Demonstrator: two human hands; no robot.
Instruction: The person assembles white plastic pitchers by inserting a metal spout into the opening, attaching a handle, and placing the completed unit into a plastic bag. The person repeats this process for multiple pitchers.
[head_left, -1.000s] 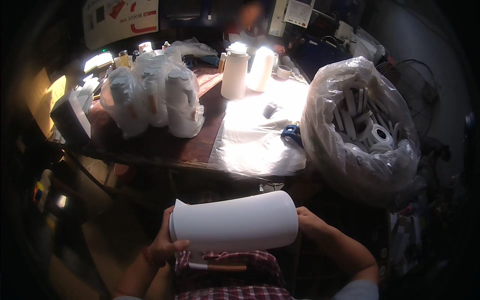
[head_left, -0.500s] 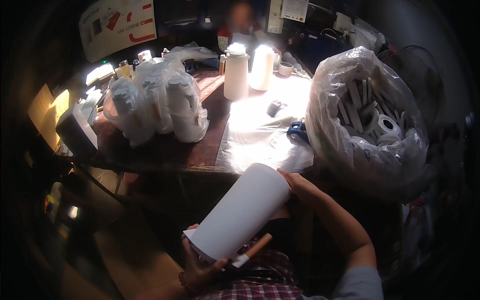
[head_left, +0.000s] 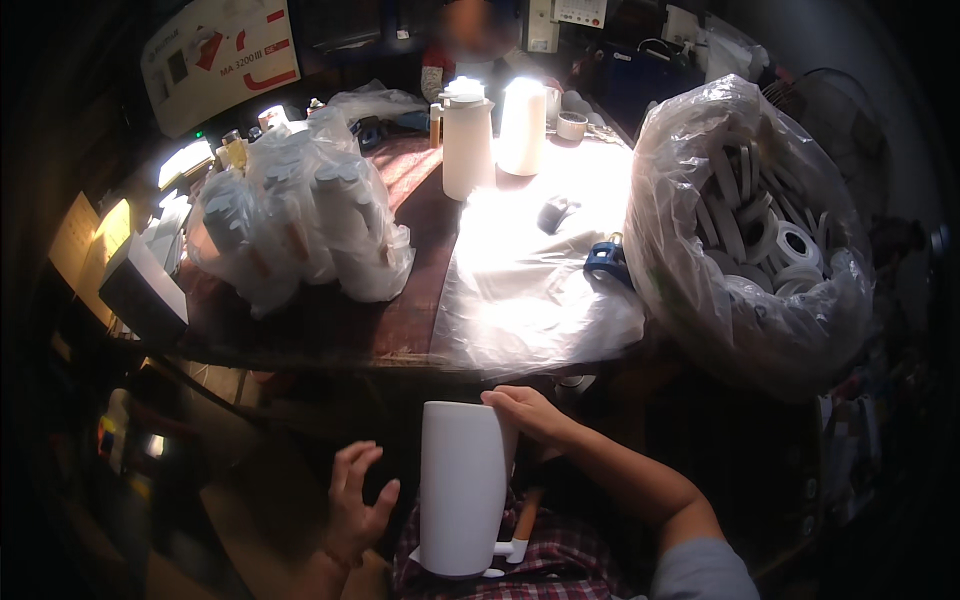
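A dark wooden table (head_left: 330, 320) spans the middle of the frame, its near edge running across the centre. At the right of the frame a big clear plastic sack (head_left: 745, 225) bulges with white rings and flat rolls, its base resting by the table's right end. A smaller clear bag (head_left: 300, 220) packed with white cylinders sits on the table at centre left. A sheet of clear plastic film (head_left: 530, 290) lies spread over the brightly lit part of the table, hanging a little over the near edge. In the lower centre stands the tall white cylinder (head_left: 462, 485), upright over the person's lap, with a small white spout-like piece at its lower right and a wooden-handled tool just beside it. The right hand (head_left: 530, 412) is clasped over the cylinder's upper right rim, fingers wrapped on it. The left hand (head_left: 355, 500), lower left of centre, is released with fingers spread, just beside the cylinder's left side but apart from it. At the upper centre two white jugs (head_left: 467, 140) stand close together under strong light. A blue tape dispenser (head_left: 608, 262) lies between the film and the sack. A small dark object (head_left: 555, 212) rests on the film near the jugs
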